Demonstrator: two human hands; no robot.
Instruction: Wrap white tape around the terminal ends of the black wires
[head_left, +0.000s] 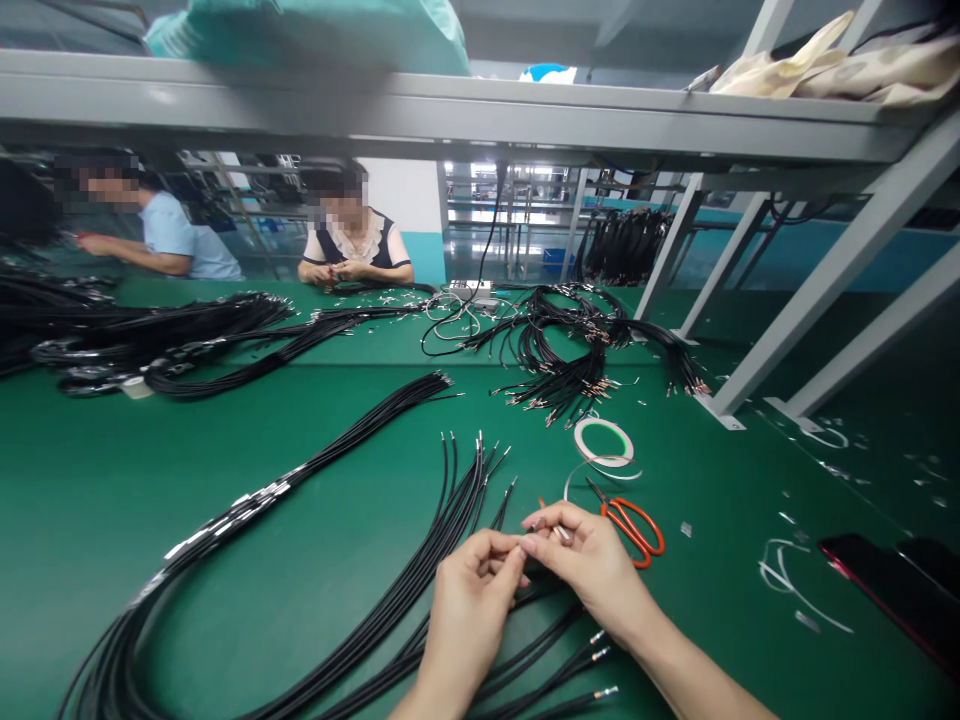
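Metal pieces (563, 535) sit clamped in the right hand (596, 565) — left hand (471, 597) pinched, contents hidden.

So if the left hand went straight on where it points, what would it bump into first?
Probably the right hand, which sits just ahead of the left hand; depth between them is hard to judge.

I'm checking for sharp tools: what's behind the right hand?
Orange-handled scissors show just beyond the right hand, with a white tape ring farther back. Whatever that hand covers cannot be seen.
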